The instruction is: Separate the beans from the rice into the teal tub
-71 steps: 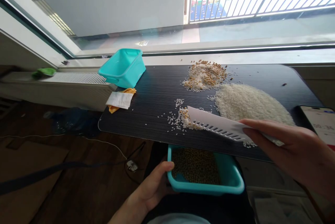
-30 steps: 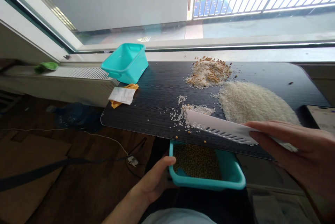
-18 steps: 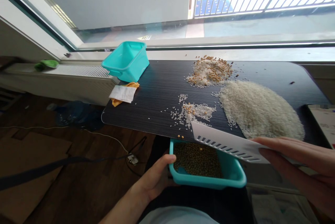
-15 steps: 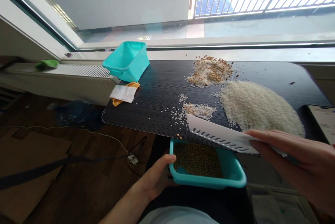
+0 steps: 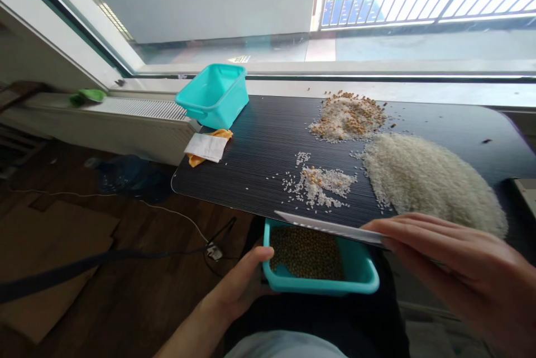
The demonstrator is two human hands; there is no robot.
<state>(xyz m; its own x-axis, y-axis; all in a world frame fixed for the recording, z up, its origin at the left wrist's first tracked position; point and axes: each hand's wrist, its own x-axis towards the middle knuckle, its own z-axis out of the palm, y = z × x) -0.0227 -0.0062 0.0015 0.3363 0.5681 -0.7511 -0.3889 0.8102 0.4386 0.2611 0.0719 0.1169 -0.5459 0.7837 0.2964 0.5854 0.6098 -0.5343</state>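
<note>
My left hand (image 5: 247, 271) grips the left end of a turquoise tub (image 5: 322, 285), thumb over the rim. Small brownish-green pulses (image 5: 307, 252) cover much of its bottom. The tub is below the front edge of the dark board (image 5: 234, 196). In my right hand (image 5: 456, 263) is a white slotted blade (image 5: 326, 227), its handle hidden by the fingers. The blade lies nearly edge-on along the board's front edge, over the tub. Just behind it is a small scatter of rice (image 5: 330, 182) mixed with some yellow grains (image 5: 312, 175).
A large rice heap (image 5: 431, 179) spreads at right, with a mixed heap of rice and yellow grains (image 5: 349, 115) behind. Another turquoise tub (image 5: 213, 98) stands at the back left. A white wipe on an orange cloth (image 5: 207, 147) lies before it. A window runs behind.
My right hand drew the blade from the small scatter toward the board's front edge and turned it edge-on. Yellow grains near that edge are gone from view. The held tub shifted slightly left in view.
</note>
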